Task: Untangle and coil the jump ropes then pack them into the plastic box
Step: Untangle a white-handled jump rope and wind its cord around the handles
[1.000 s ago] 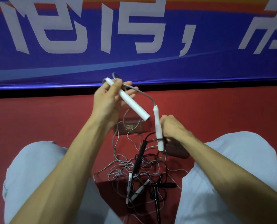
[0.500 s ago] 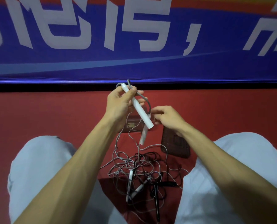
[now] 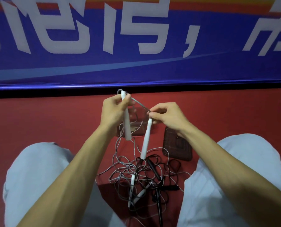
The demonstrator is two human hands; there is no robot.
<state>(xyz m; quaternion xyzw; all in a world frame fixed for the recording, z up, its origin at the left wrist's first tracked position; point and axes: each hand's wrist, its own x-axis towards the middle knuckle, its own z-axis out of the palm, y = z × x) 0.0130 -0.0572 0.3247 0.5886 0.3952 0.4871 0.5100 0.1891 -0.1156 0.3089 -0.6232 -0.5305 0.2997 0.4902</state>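
Red flooring (image 3: 54, 122) runs up to a blue banner (image 3: 202, 66) with white lettering, and a tangle of jump ropes (image 3: 143, 174) lies between the seated person's knees. Left hand (image 3: 114, 112) curls its fingers round 1 white handle (image 3: 126, 126), held near upright, long axis pointing down at the pile. Right hand (image 3: 167, 117) pinches the grey cord (image 3: 140, 104) just above a 2nd white handle (image 3: 146, 140), which hangs below the fingertips, slightly tilted. A short taut run of cord joins the 2 hands, the handles near but apart. Bringing them side by side looks like the next move, with the remaining cord trailing into the tangle. Behind them lies what looks like the clear plastic box (image 3: 136, 128), a dark ribbed panel (image 3: 177, 145) just right of it.
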